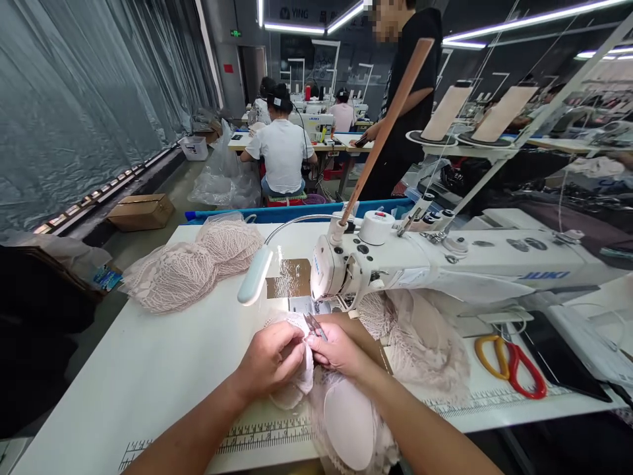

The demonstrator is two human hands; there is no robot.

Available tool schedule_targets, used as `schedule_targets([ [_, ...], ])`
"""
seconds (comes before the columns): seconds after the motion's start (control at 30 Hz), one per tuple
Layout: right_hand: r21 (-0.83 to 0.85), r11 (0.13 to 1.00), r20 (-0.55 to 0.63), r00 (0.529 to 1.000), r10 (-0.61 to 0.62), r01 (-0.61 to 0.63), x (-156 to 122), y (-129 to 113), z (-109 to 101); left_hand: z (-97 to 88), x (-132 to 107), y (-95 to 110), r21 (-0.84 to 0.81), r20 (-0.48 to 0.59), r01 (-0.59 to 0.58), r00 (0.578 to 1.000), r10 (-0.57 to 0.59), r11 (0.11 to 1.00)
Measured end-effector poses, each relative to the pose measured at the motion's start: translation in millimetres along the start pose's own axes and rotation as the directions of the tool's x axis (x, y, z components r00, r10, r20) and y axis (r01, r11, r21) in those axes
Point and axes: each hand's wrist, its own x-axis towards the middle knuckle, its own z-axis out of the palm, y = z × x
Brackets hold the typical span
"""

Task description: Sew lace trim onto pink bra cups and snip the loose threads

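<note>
My left hand pinches the edge of a pale pink lace bra piece in front of the sewing machine. A pair of thread snips is gripped in my right hand, blades pointing up and left. The fingertips of both hands meet at the fabric. Below my right wrist hangs a smooth moulded cup with lace around it, over the table's front edge. The machine's needle area, just beyond my hands, is partly hidden by its head.
Stacked lace cups lie at the left back of the table. A lamp leans in from behind. More lace, scissors with red and yellow handles and a black tablet-like panel are on the right. A person stands behind the machine.
</note>
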Motion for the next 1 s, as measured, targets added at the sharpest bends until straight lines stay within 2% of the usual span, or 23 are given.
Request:
schedule_targets([
  [0.1,-0.05,0.999,-0.028,0.999,-0.016,0.015,1,5,-2,-1.2,1,3,-0.007,0.015,0.011,1.0,-0.011,1.0],
  [0.2,-0.164,0.984,-0.083,0.993,-0.083,0.068,0,6,-3,-1.0,0,3,0.003,0.018,0.043,0.999,-0.043,0.999],
  [0.3,-0.223,0.967,-0.085,0.986,-0.144,0.122,-1,4,-3,-0.1,-1,2,0.01,0.024,0.045,0.999,-0.045,0.999],
  [0.5,-0.331,0.928,-0.05,0.979,-0.199,0.171,-1,0,0,4.8,-3,-7,0.103,-0.044,-0.03,0.998,0.034,0.994],
  [0.67,-0.532,0.826,-0.087,0.958,-0.271,0.186,-4,-6,0,4.3,-1,-7,0.196,-0.137,-0.052,0.987,0.08,0.979],
  [0.77,-0.663,0.729,-0.128,0.934,-0.335,0.171,-6,-9,-2,2.0,0,-5,0.233,-0.186,-0.045,0.978,0.09,0.971],
  [0.9,-0.773,0.606,-0.112,0.901,-0.42,0.186,-3,-5,-4,1.8,-2,-6,0.262,-0.2,-0.064,0.973,0.119,0.963],
  [1.0,-0.796,0.572,-0.094,0.894,-0.439,0.197,-1,-4,-5,1.3,-2,-8,0.242,-0.182,-0.03,0.98,0.076,0.97],
])
